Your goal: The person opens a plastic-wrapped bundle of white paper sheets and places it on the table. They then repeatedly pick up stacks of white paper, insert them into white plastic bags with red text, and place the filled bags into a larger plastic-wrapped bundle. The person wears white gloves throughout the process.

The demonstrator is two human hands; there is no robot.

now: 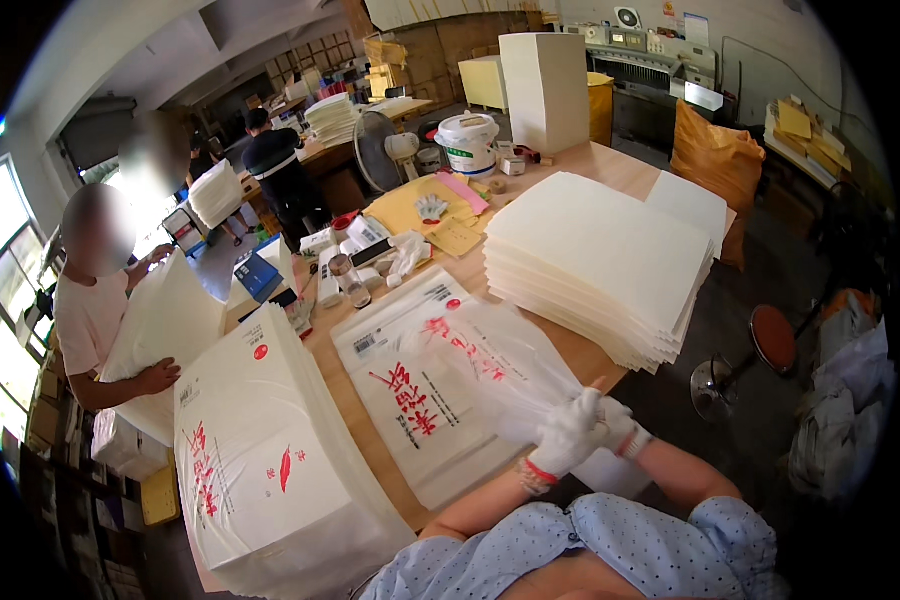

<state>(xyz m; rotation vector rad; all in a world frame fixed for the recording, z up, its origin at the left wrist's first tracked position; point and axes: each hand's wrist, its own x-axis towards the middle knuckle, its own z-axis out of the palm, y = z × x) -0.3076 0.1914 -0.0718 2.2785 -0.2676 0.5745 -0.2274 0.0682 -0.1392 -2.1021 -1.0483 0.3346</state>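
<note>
My left hand (564, 438) and my right hand (621, 425), both in white knit gloves with red cuff edges, meet at the near edge of the table. Between them they grip the end of a translucent plastic bag (495, 365) with red print. The fingers are closed; the left hand partly hides the right. The bag stretches out over a pile of flat printed plastic bags (385, 400). Beyond my hands stands a tall stack of white paper sheets (600, 240). To the left sits a paper stack wrapped in a printed plastic bag (270, 450).
At left a person (95, 310) handles a large white stack. A glass jar (349, 280), a phone (373, 252), yellow papers (415, 207) and a white bucket (467, 143) lie farther back. Right of the table are a round stool (773, 338) and an orange sack (715, 150).
</note>
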